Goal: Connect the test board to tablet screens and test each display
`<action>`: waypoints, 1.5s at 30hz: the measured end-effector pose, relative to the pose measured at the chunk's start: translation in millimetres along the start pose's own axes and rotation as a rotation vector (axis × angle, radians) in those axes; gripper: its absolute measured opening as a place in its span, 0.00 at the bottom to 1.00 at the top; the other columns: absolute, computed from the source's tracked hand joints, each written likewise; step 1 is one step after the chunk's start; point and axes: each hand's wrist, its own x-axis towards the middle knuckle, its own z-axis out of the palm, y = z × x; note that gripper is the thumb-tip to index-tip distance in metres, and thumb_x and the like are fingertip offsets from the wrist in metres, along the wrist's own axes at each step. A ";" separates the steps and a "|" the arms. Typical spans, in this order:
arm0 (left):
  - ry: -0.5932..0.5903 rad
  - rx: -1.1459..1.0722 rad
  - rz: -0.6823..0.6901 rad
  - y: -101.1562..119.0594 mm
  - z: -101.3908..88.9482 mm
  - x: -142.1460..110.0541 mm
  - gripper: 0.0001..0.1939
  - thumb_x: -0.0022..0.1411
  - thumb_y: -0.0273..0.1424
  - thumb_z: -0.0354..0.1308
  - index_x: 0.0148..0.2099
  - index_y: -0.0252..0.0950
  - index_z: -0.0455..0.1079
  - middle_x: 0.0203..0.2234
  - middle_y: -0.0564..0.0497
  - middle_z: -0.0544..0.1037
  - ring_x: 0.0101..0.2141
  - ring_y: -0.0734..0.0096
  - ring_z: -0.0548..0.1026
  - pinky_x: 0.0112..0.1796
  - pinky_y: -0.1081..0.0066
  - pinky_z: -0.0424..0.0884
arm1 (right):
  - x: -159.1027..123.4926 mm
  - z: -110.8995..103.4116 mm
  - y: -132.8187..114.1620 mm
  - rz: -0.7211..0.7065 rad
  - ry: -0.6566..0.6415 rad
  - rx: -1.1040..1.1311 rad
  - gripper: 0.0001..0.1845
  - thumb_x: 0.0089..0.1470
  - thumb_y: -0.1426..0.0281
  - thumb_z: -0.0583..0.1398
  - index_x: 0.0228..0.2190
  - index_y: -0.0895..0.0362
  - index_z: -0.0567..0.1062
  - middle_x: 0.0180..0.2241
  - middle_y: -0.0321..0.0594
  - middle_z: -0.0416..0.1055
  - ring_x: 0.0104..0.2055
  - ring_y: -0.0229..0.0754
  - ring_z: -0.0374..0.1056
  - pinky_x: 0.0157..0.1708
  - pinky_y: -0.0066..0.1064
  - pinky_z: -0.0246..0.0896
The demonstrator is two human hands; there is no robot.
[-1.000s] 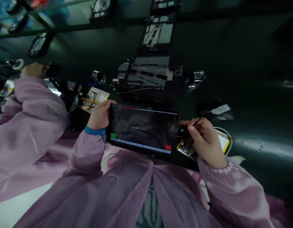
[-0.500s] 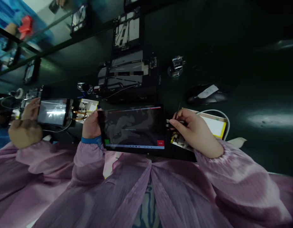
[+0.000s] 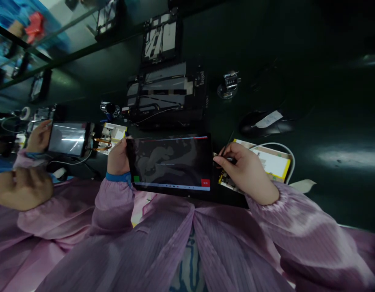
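Note:
My left hand [image 3: 118, 157], a blue band at its wrist, grips the left edge of a tablet screen [image 3: 172, 164]. The display is lit, dark grey, with a green square at lower left and a red one at lower right. At the tablet's right edge, my right hand [image 3: 244, 168] is closed in a pinch. A thin dark stick-like tool [image 3: 228, 142] juts up from its fingers; the small dark part at the fingertips is not clear. Under and behind this hand lies a yellow-edged board with a white battery-like block [image 3: 274, 162], a pale cable [image 3: 285, 147] looping over it.
A black mouse [image 3: 263, 123] with a paper label lies beyond my right hand. Opened device housings [image 3: 166, 91] lie behind the tablet, beside a small metal counter [image 3: 230, 84]. At left, a co-worker's hands [image 3: 24, 188] are near another lit tablet [image 3: 68, 139].
My right hand has moved slightly left, closer to the tablet's edge. The co-worker's nearer hand has shifted left and down, away from their tablet.

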 end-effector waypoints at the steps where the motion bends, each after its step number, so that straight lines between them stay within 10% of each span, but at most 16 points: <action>1: -0.001 0.002 0.010 -0.8 -1.3 0.8 0.07 0.61 0.32 0.56 0.29 0.39 0.68 0.21 0.59 0.76 0.31 0.68 0.76 0.38 0.66 0.74 | 0.1 1.1 0.7 0.004 0.007 0.018 0.18 0.49 0.53 0.60 0.23 0.53 0.65 0.22 0.37 0.71 0.24 0.41 0.69 0.23 0.31 0.59; 24: -0.102 -0.153 0.038 -12.0 -8.5 6.6 0.08 0.61 0.31 0.56 0.31 0.33 0.69 0.18 0.54 0.71 0.24 0.72 0.75 0.29 0.74 0.71 | -1.4 2.1 -7.3 0.112 0.019 -0.180 0.23 0.43 0.45 0.61 0.23 0.53 0.68 0.23 0.39 0.72 0.25 0.43 0.69 0.27 0.36 0.64; 45: -0.156 -0.163 -0.014 -14.4 -16.9 11.0 0.10 0.53 0.35 0.65 0.31 0.33 0.71 0.19 0.55 0.74 0.20 0.75 0.72 0.23 0.76 0.68 | 3.7 -22.2 -13.0 0.099 -0.352 -0.108 0.26 0.43 0.45 0.63 0.32 0.56 0.77 0.29 0.41 0.74 0.32 0.42 0.70 0.32 0.33 0.67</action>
